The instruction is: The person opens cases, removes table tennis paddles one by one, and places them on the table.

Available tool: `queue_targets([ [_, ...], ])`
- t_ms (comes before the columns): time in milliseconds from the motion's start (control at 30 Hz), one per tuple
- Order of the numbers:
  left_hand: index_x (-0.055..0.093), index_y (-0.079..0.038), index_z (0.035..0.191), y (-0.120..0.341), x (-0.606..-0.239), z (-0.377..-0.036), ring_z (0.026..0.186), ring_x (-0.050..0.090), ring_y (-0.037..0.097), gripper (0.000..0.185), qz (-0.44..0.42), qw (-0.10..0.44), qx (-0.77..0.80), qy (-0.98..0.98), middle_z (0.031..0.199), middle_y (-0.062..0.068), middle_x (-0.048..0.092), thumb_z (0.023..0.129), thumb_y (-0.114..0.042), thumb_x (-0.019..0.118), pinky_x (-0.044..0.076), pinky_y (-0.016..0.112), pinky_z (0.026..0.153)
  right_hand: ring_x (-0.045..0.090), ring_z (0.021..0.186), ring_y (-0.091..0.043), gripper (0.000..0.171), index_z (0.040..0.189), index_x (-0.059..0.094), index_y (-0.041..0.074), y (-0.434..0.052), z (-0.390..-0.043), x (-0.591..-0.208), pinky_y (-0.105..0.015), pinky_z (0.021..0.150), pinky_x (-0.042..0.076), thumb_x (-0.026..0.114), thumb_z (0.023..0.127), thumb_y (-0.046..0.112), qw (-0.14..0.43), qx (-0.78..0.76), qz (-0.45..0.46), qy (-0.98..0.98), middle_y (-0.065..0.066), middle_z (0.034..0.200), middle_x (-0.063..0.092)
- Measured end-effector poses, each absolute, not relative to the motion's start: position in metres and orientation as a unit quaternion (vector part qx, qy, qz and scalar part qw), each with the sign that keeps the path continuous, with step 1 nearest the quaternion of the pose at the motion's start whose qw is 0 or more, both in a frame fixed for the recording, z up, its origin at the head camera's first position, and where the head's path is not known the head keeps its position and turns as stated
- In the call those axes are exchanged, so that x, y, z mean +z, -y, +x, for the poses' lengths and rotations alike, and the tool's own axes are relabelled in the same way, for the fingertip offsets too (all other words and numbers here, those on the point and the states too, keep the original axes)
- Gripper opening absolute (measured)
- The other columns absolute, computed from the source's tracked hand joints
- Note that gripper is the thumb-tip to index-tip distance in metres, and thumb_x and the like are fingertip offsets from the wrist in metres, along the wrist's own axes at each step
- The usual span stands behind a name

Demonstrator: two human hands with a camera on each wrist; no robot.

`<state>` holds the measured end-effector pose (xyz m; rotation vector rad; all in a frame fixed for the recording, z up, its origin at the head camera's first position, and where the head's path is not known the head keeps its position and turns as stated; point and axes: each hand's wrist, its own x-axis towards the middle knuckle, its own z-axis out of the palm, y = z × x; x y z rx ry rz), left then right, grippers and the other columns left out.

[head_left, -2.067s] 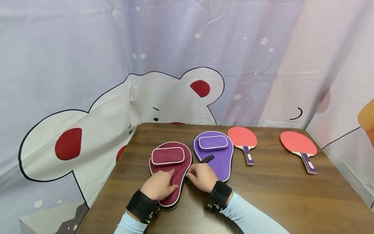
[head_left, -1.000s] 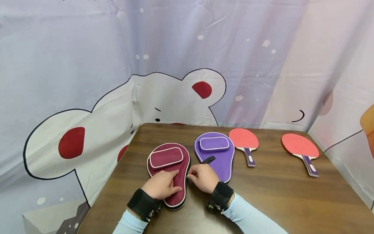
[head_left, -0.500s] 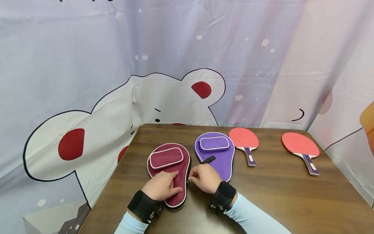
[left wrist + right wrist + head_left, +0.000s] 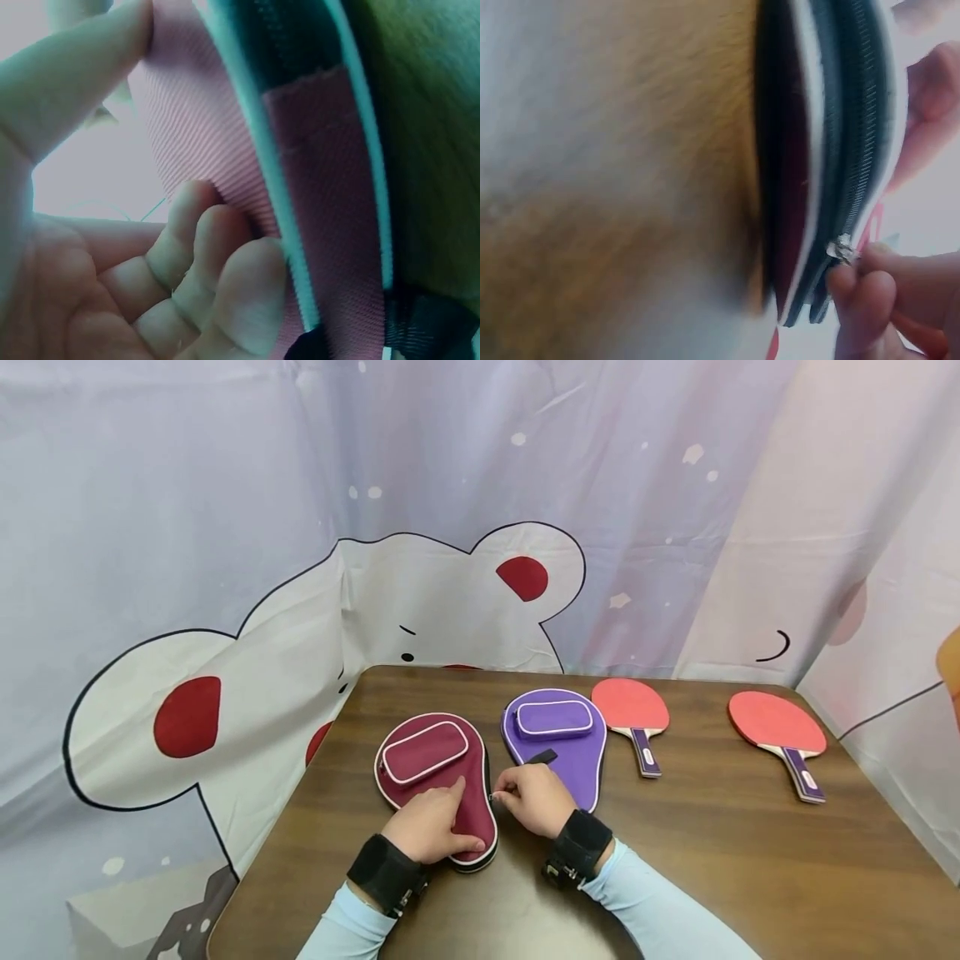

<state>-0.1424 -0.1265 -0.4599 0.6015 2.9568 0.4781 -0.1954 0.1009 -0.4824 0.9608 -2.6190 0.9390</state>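
Observation:
A maroon paddle case [image 4: 435,777] with a white-trimmed pocket lies on the brown table [image 4: 712,860]. My left hand [image 4: 435,825] lies flat on its lower half, fingers straight, pressing the maroon fabric [image 4: 217,150]. My right hand [image 4: 534,797] sits at the case's right edge and pinches the small metal zipper pull [image 4: 841,250] between thumb and finger. The zipper track [image 4: 855,135] runs up along the case's rim. Just right of my hands a purple case [image 4: 558,739] lies flat with a black strap on it.
Two red paddles with purple handles lie on the table, one [image 4: 633,710] beside the purple case and one [image 4: 780,727] near the right edge. A bear-print cloth backdrop [image 4: 450,527] hangs behind and to both sides of the table.
The maroon case has turned a little, its pocket end swinging left. My right hand has crept up along the case's right edge with the zipper pull; my left hand stays pressing.

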Motion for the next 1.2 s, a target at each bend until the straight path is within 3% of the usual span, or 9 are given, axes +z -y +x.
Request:
queue_targets([
  [33,0.051,0.012,0.155,0.126,-0.460,-0.144,0.124,0.070,0.038,0.106,0.195,0.039,0.156,-0.968,0.140,0.027,0.068,0.085,-0.056,0.092,0.054,0.052,0.108,0.058,0.066,0.001,0.017,0.081,0.077,0.018,-0.102,-0.196,-0.480,-0.028,0.063,0.050,0.087,0.091,0.008,0.089,0.321,0.333,0.882,0.017,0.071,0.066],
  [200,0.052,0.012,0.154,0.124,-0.462,-0.148,0.121,0.071,0.037,0.106,0.187,0.033,0.150,-0.970,0.138,0.026,0.070,0.084,-0.056,0.093,0.056,0.051,0.106,0.056,0.062,0.004,0.015,0.081,0.079,0.015,-0.110,-0.200,-0.474,-0.024,0.061,0.049,0.085,0.092,0.008,0.037,0.337,0.365,0.867,0.018,0.067,0.064],
  [367,0.053,0.014,0.151,0.123,-0.464,-0.151,0.111,0.074,0.037,0.102,0.186,0.017,0.153,-0.970,0.126,0.027,0.074,0.087,-0.056,0.091,0.059,0.051,0.100,0.057,0.063,0.003,0.015,0.082,0.080,0.017,-0.111,-0.204,-0.476,-0.026,0.062,0.050,0.087,0.091,0.008,0.059,0.338,0.334,0.878,0.018,0.068,0.066],
  [467,0.051,0.016,0.152,0.124,-0.462,-0.152,0.092,0.073,0.026,0.102,0.200,0.020,0.163,-0.966,0.103,0.015,0.076,0.087,-0.052,0.092,0.060,0.046,0.089,0.057,0.064,0.002,0.015,0.083,0.080,0.019,-0.110,-0.205,-0.479,-0.028,0.062,0.049,0.088,0.091,0.010,0.094,0.322,0.303,0.892,0.018,0.070,0.066],
  [600,0.046,0.018,0.154,0.127,-0.463,-0.154,0.071,0.056,0.010,0.104,0.224,0.032,0.186,-0.956,0.077,-0.005,0.058,0.087,-0.045,0.094,0.053,0.036,0.072,0.055,0.063,0.001,0.015,0.084,0.079,0.021,-0.112,-0.205,-0.478,-0.028,0.060,0.048,0.087,0.093,0.012,0.101,0.308,0.294,0.899,0.018,0.070,0.064],
  [767,0.042,0.017,0.158,0.122,-0.464,-0.161,0.077,0.057,0.012,0.103,0.212,0.028,0.196,-0.957,0.082,-0.003,0.056,0.090,-0.044,0.091,0.055,0.038,0.080,0.054,0.048,0.001,0.019,0.081,0.075,0.016,-0.123,-0.208,-0.467,-0.027,0.055,0.050,0.084,0.094,0.006,0.036,0.325,0.330,0.886,0.016,0.066,0.062],
  [967,0.044,0.013,0.158,0.123,-0.484,-0.178,0.089,0.067,0.021,0.097,0.211,-0.020,0.182,-0.960,0.096,0.008,0.068,0.095,-0.047,0.086,0.059,0.045,0.090,0.056,0.042,-0.002,0.017,0.083,0.076,0.009,-0.132,-0.211,-0.455,-0.027,0.046,0.052,0.081,0.096,0.001,-0.051,0.347,0.347,0.870,0.012,0.062,0.059],
  [1100,0.047,0.001,0.162,0.122,-0.489,-0.181,0.096,0.069,0.027,0.088,0.231,-0.036,0.165,-0.958,0.109,0.017,0.071,0.098,-0.047,0.083,0.059,0.047,0.091,0.057,0.047,-0.003,0.017,0.082,0.076,0.012,-0.131,-0.211,-0.460,-0.028,0.053,0.052,0.083,0.095,0.004,-0.004,0.329,0.330,0.885,0.012,0.064,0.061],
  [1200,0.048,-0.008,0.165,0.120,-0.485,-0.173,0.094,0.065,0.024,0.090,0.237,-0.005,0.151,-0.960,0.109,0.017,0.067,0.095,-0.050,0.085,0.058,0.044,0.088,0.058,0.055,-0.005,0.017,0.081,0.075,0.016,-0.128,-0.207,-0.474,-0.033,0.059,0.052,0.084,0.094,0.010,0.063,0.290,0.301,0.906,0.011,0.068,0.063],
])
